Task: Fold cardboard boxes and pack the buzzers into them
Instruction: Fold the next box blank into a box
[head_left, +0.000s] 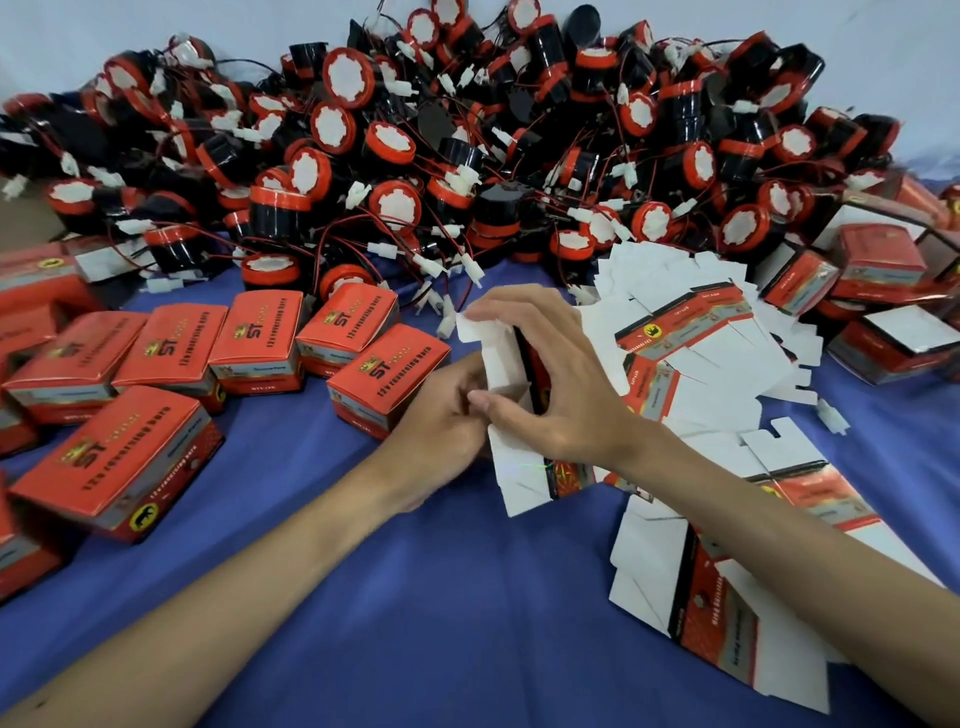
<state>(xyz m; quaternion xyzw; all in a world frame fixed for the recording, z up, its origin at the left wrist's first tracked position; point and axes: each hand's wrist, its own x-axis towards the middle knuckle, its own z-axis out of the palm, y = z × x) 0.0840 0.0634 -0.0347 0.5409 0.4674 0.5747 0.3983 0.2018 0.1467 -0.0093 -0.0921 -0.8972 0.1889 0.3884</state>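
Closest in it's just bare forearms over the blue cloth (415, 597), with plenty of open room below the hands. Left of the left hand (441, 415) sit a bunch of closed boxes (156, 353). Their red tops read "ST" and "12v reversing horn", and there's a black animal in a yellow circle on one side. The left hand's fingers are curled on the lower part of the carton (519, 478), bit blurry though. The carton's half popped open between both hands, white inside, red and black print outside, flaps sticking out top and bottom. The right hand (550, 384) arches over it, fingertip on the top flap, thumb on the side. Beyond the hands is the buzzers (467, 156) pile, black with red caps and wires. Right of the right hand lie fanned flat cartons (701, 374), print too small to read.
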